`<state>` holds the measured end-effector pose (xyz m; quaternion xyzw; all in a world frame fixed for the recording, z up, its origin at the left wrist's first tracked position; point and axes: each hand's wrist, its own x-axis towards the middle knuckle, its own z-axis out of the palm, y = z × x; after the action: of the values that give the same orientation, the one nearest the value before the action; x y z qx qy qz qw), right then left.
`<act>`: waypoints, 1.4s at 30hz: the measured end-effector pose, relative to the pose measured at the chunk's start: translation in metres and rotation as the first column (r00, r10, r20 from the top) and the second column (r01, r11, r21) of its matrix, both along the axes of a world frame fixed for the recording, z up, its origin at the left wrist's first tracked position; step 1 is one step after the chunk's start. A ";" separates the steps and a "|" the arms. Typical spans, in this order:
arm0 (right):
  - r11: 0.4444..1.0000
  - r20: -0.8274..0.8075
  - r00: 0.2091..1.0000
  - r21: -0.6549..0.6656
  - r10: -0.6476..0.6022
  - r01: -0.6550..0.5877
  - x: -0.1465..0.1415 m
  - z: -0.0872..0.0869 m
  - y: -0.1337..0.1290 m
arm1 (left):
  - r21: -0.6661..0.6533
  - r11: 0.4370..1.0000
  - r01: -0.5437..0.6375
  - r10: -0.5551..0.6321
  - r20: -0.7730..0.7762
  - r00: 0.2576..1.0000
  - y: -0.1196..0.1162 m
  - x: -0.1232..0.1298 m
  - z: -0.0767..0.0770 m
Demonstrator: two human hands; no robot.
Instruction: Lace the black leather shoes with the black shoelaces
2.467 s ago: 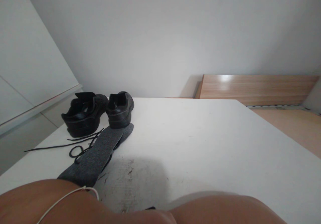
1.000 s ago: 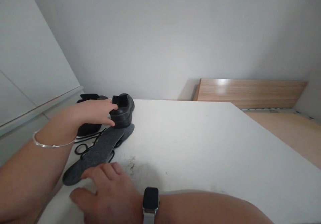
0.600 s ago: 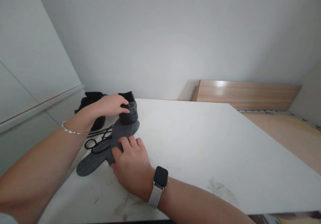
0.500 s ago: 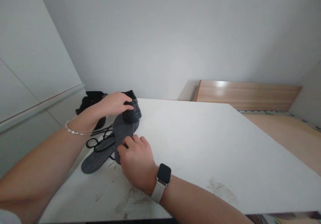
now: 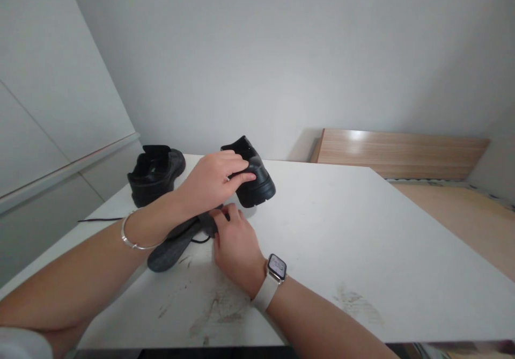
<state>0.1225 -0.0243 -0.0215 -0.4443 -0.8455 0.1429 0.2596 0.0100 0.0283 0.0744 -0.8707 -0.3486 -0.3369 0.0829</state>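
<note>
My left hand (image 5: 213, 179) grips a black shoe (image 5: 259, 184) by its heel, the thumb along the outside. The shoe is tilted, its heel towards me, and looks slightly raised off the table. Below it, my right hand (image 5: 238, 243) has its fingers closed on the end of a grey insole (image 5: 207, 224). A second grey insole (image 5: 167, 254) lies to the left, partly beneath my left forearm. A black shoelace (image 5: 201, 240) loops out beside the insoles. The second black shoe (image 5: 151, 182) stands upright at the table's back left.
The white tabletop (image 5: 322, 230) has brown smudges (image 5: 225, 305) near its front edge. A white cabinet (image 5: 48, 133) is on the left and a pale wall (image 5: 261, 53) behind. On the right, a wooden headboard (image 5: 402, 152) rises beyond the table.
My left hand has moved right with the black shoe, lifting it away from the insoles and the other shoe. My right hand has shifted slightly right with the insole.
</note>
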 end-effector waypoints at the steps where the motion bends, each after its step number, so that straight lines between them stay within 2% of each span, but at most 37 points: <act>1: 1.000 -0.074 0.997 -0.017 0.012 -0.014 0.004 0.002 -0.002 | 0.007 1.000 0.014 -0.014 0.018 1.000 -0.003 0.002 0.000; 4: 0.995 -0.270 0.961 -0.050 0.064 -0.081 0.030 0.009 -0.017 | -0.003 0.999 0.041 -0.041 0.070 0.997 -0.012 0.009 0.000; 7: 0.996 -0.341 0.938 -0.073 -0.065 0.042 0.079 0.010 -0.043 | -0.026 0.997 0.072 -0.070 0.090 0.994 -0.018 0.017 -0.003; 9: 0.983 -0.268 0.946 -0.056 -0.182 0.173 0.120 0.003 -0.059 | -0.033 0.995 0.097 -0.095 0.071 0.993 -0.022 0.023 -0.009; 12: 0.936 -0.022 0.936 0.001 -0.351 0.351 0.185 -0.016 -0.074 | -0.040 0.989 0.141 -0.141 0.009 0.990 -0.028 0.032 -0.020; 14: 0.860 0.085 0.859 0.129 -0.505 0.493 0.218 -0.030 -0.079 | -0.028 0.985 0.172 -0.173 -0.042 0.984 -0.032 0.037 -0.026; 16: 0.797 0.243 0.763 0.273 -0.600 0.539 0.237 -0.040 -0.081 | -0.006 0.982 0.188 -0.188 -0.094 0.978 -0.037 0.042 -0.032; 18: 0.768 0.315 0.707 0.372 -0.633 0.522 0.240 -0.046 -0.081 | 0.016 0.982 0.190 -0.185 -0.146 0.972 -0.043 0.047 -0.036; 21: 0.783 0.287 0.750 0.416 -0.596 0.463 0.225 -0.050 -0.073 | 0.031 0.978 0.204 -0.194 -0.203 0.960 -0.052 0.055 -0.045; 24: 0.797 0.278 0.768 0.397 -0.577 0.455 0.207 -0.052 -0.060 | 0.015 0.973 0.232 -0.223 -0.225 0.948 -0.062 0.062 -0.055; 26: 0.799 0.303 0.749 0.361 -0.589 0.481 0.202 -0.051 -0.051 | -0.044 0.970 0.238 -0.242 -0.225 0.944 -0.066 0.065 -0.058; 29: 0.793 0.322 0.728 0.326 -0.605 0.515 0.206 -0.049 -0.043 | -0.231 0.933 0.278 -0.323 -0.188 0.928 -0.065 0.063 -0.054; 31: 0.790 0.305 0.733 0.330 -0.608 0.517 0.214 -0.048 -0.042 | -0.312 0.896 0.317 -0.374 -0.144 0.916 -0.058 0.059 -0.048; 32: 0.792 0.288 0.744 0.331 -0.603 0.513 0.219 -0.048 -0.042 | -0.304 0.896 0.323 -0.373 -0.121 0.920 -0.052 0.056 -0.045; 35: 0.808 0.216 0.791 0.313 -0.573 0.499 0.232 -0.050 -0.045 | -0.129 0.971 0.201 -0.210 -0.064 0.976 -0.030 0.044 -0.040; 37: 0.821 0.181 0.819 0.314 -0.545 0.477 0.238 -0.052 -0.047 | -0.082 0.993 0.083 -0.087 -0.044 0.995 -0.016 0.037 -0.039; 39: 0.822 0.186 0.827 0.353 -0.530 0.448 0.241 -0.054 -0.050 | -0.214 0.973 0.083 -0.095 -0.047 0.994 -0.005 0.030 -0.038; 42: 0.806 0.254 0.798 0.417 -0.547 0.420 0.240 -0.054 -0.052 | -0.428 0.892 0.148 -0.177 -0.028 0.984 0.005 0.024 -0.037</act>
<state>0.3623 -0.0763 -0.0753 -0.6149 -0.7455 -0.1614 0.2000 0.0340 0.0338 0.0369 -0.9046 -0.3366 -0.2299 -0.1250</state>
